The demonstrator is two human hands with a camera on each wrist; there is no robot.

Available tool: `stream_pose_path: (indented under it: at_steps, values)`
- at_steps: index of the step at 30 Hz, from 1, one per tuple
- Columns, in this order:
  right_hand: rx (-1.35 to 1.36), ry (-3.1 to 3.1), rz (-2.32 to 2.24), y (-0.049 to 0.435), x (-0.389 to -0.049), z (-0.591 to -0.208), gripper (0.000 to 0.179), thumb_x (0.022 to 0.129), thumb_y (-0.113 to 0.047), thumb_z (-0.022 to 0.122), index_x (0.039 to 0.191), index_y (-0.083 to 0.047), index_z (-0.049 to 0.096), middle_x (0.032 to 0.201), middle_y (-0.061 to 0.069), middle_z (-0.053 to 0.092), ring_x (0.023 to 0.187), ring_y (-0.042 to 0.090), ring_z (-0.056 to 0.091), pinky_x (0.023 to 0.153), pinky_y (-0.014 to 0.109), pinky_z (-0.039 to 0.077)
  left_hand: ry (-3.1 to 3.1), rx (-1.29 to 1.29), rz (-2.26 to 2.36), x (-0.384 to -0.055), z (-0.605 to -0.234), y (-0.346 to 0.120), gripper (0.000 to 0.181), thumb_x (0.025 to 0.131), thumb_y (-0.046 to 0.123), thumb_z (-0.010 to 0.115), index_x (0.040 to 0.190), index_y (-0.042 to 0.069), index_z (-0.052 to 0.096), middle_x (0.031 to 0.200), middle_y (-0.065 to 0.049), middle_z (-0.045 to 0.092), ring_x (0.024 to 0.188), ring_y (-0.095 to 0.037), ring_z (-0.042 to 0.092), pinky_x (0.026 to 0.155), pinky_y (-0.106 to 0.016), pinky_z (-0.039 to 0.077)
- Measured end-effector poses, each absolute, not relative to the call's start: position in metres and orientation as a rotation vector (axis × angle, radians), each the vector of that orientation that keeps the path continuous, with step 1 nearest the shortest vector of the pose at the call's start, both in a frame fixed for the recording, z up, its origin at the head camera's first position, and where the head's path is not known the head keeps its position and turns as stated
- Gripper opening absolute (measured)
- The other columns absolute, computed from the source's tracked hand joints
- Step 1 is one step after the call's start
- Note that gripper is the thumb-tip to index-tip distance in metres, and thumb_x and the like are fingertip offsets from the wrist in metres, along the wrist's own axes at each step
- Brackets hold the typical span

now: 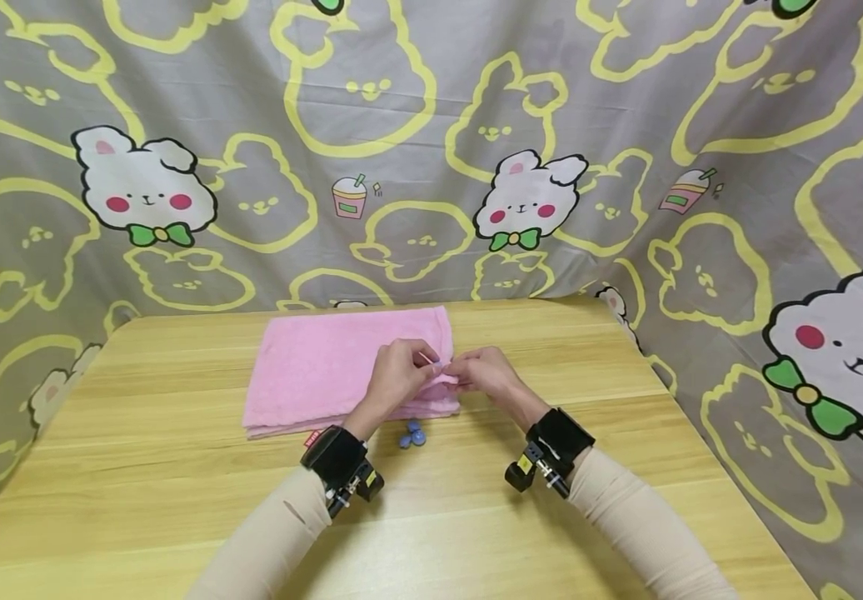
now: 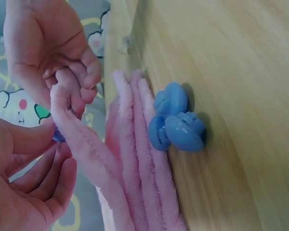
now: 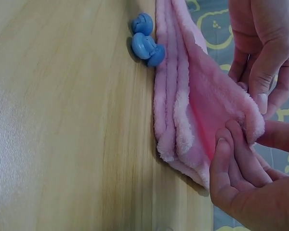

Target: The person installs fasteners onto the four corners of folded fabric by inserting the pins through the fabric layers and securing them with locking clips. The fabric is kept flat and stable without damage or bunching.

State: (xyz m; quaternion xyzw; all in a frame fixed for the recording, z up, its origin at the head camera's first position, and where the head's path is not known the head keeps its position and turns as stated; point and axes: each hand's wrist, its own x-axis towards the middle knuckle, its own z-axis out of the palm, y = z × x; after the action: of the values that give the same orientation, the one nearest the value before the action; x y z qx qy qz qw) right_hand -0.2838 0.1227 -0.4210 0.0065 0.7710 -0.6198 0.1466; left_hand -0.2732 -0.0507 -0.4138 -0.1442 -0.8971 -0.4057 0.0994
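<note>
A folded pink plush towel (image 1: 319,367) lies on the table, its right front corner lifted between the two hands. My left hand (image 1: 396,379) pinches a small blue clip (image 2: 59,135) at the lifted edge; fingers and cloth hide most of it. Opposite, my right hand (image 1: 490,377) holds the raised corner between thumb and fingers, as the right wrist view shows. Three rounded, mushroom-like blue clips (image 2: 184,132) rest in a cluster on the wood, close to the towel's front edge.
The light wooden table (image 1: 177,508) carries everything. A grey curtain (image 1: 416,175) with rabbit drawings hangs behind it and along both sides. A small red tag (image 1: 312,437) sticks out from the towel's front edge, beside the left wrist.
</note>
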Motion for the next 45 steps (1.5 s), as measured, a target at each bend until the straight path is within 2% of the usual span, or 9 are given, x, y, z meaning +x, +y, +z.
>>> stream_pose_path:
  at_steps: [5, 10, 13, 17, 22, 25, 32, 39, 45]
  values:
    - [0.026, 2.212, -1.778, 0.124, -0.285, -0.422, 0.023, 0.087, -0.009, 0.072, 0.103, 0.007, 0.074, 0.09, 0.011, 0.077, 0.078, 0.016, 0.072, 0.086, 0.04, 0.06, -2.657, -0.417, -1.206, -0.272, -0.415, -0.05, 0.005, 0.084, 0.01, 0.081, 0.086, 0.007, 0.077, 0.079, -0.006, 0.078, 0.071, -0.018, 0.072, 0.065, -0.029, 0.054]
    - [0.012, 2.197, -1.793, 0.128, -0.286, -0.427, 0.027, 0.09, -0.009, 0.069, 0.109, 0.01, 0.071, 0.094, 0.012, 0.076, 0.083, 0.016, 0.072, 0.085, 0.037, 0.06, -2.676, -0.415, -1.227, -0.27, -0.416, -0.05, 0.016, 0.084, 0.013, 0.082, 0.097, 0.005, 0.075, 0.081, -0.007, 0.077, 0.075, -0.02, 0.073, 0.071, -0.034, 0.055]
    - [-0.002, 2.185, -1.793, 0.13, -0.287, -0.43, 0.029, 0.091, -0.01, 0.068, 0.111, 0.01, 0.07, 0.094, 0.013, 0.077, 0.084, 0.017, 0.073, 0.085, 0.038, 0.06, -2.733, -0.395, -1.209, -0.269, -0.416, -0.052, 0.025, 0.081, 0.016, 0.085, 0.099, 0.005, 0.073, 0.085, -0.008, 0.077, 0.079, -0.023, 0.072, 0.074, -0.037, 0.054]
    - [-0.019, 2.187, -1.784, 0.129, -0.287, -0.431, 0.029, 0.091, -0.011, 0.068, 0.112, 0.01, 0.071, 0.094, 0.013, 0.077, 0.084, 0.016, 0.074, 0.086, 0.039, 0.06, -2.824, -0.394, -1.134, -0.266, -0.417, -0.054, 0.032, 0.075, 0.019, 0.09, 0.094, 0.005, 0.07, 0.085, -0.009, 0.074, 0.077, -0.023, 0.067, 0.072, -0.036, 0.051]
    - [0.001, 2.203, -1.77, 0.128, -0.287, -0.428, 0.028, 0.091, -0.012, 0.069, 0.11, 0.009, 0.071, 0.092, 0.013, 0.077, 0.081, 0.016, 0.073, 0.086, 0.04, 0.06, -2.851, -0.415, -1.075, -0.265, -0.417, -0.057, 0.016, 0.079, 0.013, 0.085, 0.082, 0.008, 0.071, 0.073, -0.002, 0.07, 0.066, -0.016, 0.059, 0.063, -0.03, 0.045]
    - [0.006, 2.202, -1.766, 0.127, -0.288, -0.427, 0.029, 0.093, -0.012, 0.067, 0.111, 0.01, 0.07, 0.092, 0.014, 0.077, 0.08, 0.017, 0.073, 0.085, 0.039, 0.06, -2.825, -0.446, -1.051, -0.266, -0.418, -0.059, 0.011, 0.084, 0.012, 0.081, 0.077, 0.011, 0.073, 0.071, -0.001, 0.071, 0.064, -0.014, 0.059, 0.06, -0.029, 0.044]
    - [0.016, 2.173, -1.763, 0.129, -0.289, -0.426, 0.031, 0.101, -0.013, 0.058, 0.116, 0.013, 0.067, 0.1, 0.023, 0.074, 0.081, 0.02, 0.072, 0.085, 0.037, 0.06, -2.729, -0.382, -1.048, -0.279, -0.412, -0.076, 0.007, 0.086, 0.013, 0.08, 0.082, 0.008, 0.076, 0.08, -0.006, 0.076, 0.07, -0.019, 0.067, 0.07, -0.036, 0.053]
    - [0.057, 2.19, -1.749, 0.133, -0.289, -0.425, 0.031, 0.1, -0.012, 0.057, 0.116, 0.013, 0.066, 0.093, 0.015, 0.074, 0.085, 0.023, 0.071, 0.085, 0.037, 0.059, -2.638, -0.271, -1.047, -0.298, -0.396, -0.113, 0.01, 0.087, 0.013, 0.078, 0.085, 0.004, 0.076, 0.08, -0.011, 0.077, 0.071, -0.025, 0.067, 0.069, -0.038, 0.051]
    - [0.067, 2.206, -1.755, 0.135, -0.289, -0.423, 0.028, 0.101, -0.012, 0.057, 0.113, 0.011, 0.067, 0.095, 0.016, 0.073, 0.086, 0.025, 0.07, 0.085, 0.039, 0.059, -2.608, -0.101, -0.992, -0.313, -0.39, -0.151, 0.013, 0.089, 0.014, 0.075, 0.095, 0.002, 0.076, 0.088, -0.016, 0.076, 0.077, -0.03, 0.069, 0.073, -0.043, 0.052]
